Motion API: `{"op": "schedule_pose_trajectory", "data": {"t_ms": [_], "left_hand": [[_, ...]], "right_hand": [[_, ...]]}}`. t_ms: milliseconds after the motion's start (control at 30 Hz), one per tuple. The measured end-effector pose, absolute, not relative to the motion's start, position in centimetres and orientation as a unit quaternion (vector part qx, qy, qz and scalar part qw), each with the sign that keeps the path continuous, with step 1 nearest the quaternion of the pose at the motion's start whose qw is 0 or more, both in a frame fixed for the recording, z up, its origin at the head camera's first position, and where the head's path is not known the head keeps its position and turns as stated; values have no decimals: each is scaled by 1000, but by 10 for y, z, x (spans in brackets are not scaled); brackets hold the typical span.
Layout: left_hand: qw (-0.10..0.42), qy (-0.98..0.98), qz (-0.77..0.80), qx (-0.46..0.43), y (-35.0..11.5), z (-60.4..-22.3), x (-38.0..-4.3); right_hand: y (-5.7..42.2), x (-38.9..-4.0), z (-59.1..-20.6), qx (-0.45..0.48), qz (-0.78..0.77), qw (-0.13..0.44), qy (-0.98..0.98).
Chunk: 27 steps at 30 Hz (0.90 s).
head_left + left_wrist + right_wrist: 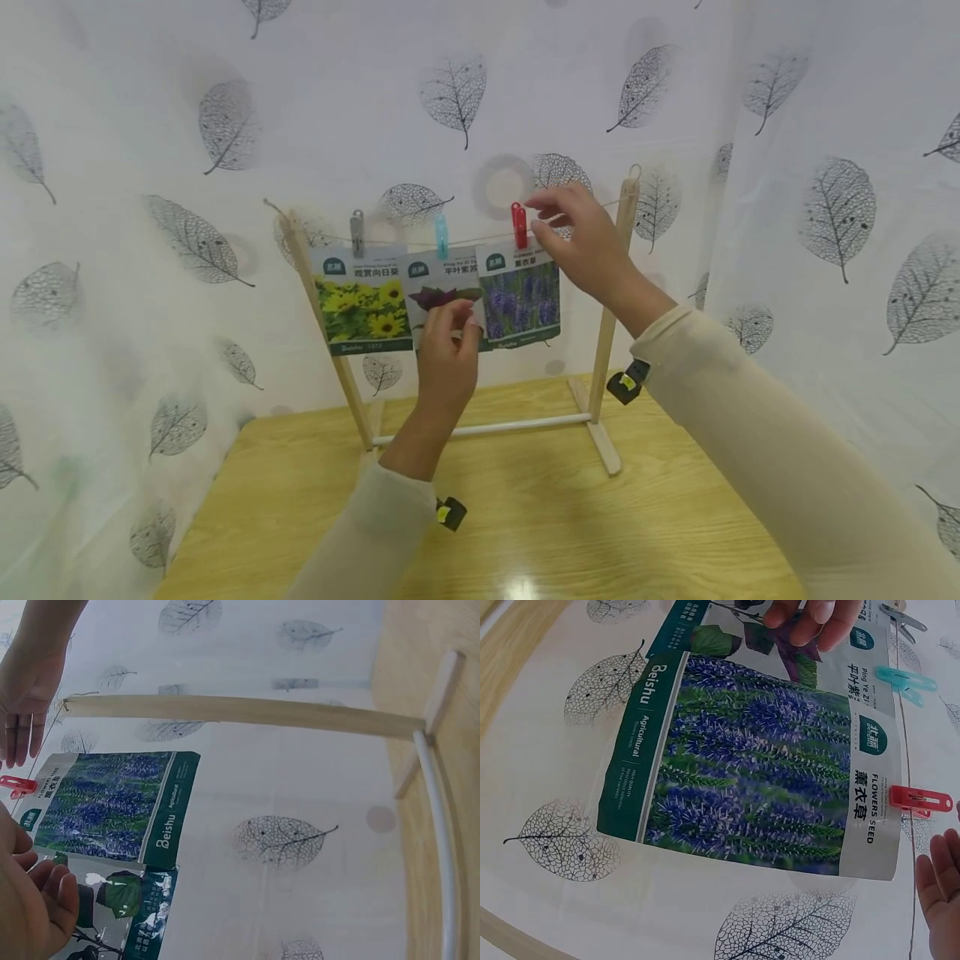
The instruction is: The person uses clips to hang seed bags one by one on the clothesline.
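Three seed packets hang side by side from a string on a wooden rack. The sunflower packet hangs from a grey clothespin, the purple-leaf packet from a light blue clothespin. A red clothespin bites the top edge of the lavender packet and the string. My right hand is beside the red clothespin, thumb and fingers apart with nothing between them. In front of the purple-leaf packet, my left hand has loosely bent fingers and holds nothing; it covers part of that packet.
The rack's right post and left post rise from feet on a wood-grain table. A white bar joins them low down. A leaf-patterned curtain hangs close behind and around.
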<state>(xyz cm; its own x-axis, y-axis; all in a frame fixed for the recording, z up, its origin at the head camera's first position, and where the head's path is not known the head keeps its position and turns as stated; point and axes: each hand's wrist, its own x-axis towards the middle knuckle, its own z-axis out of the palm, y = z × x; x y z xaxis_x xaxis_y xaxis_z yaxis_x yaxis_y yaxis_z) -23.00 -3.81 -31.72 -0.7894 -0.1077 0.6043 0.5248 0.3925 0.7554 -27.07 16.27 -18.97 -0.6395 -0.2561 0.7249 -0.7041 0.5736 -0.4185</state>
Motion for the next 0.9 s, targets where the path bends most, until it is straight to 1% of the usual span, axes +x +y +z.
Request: {"op": "schedule_pose_trajectory", "data": {"t_ms": [333,900], "left_hand": [[301,-775,-538,-140,-47,-319,-227],[275,-772,-557,-135,-58,-321,-219]], "right_hand": [[167,-264,-199,285,384,320,-817],[170,-259,-212,292,400,320,-808]]}}
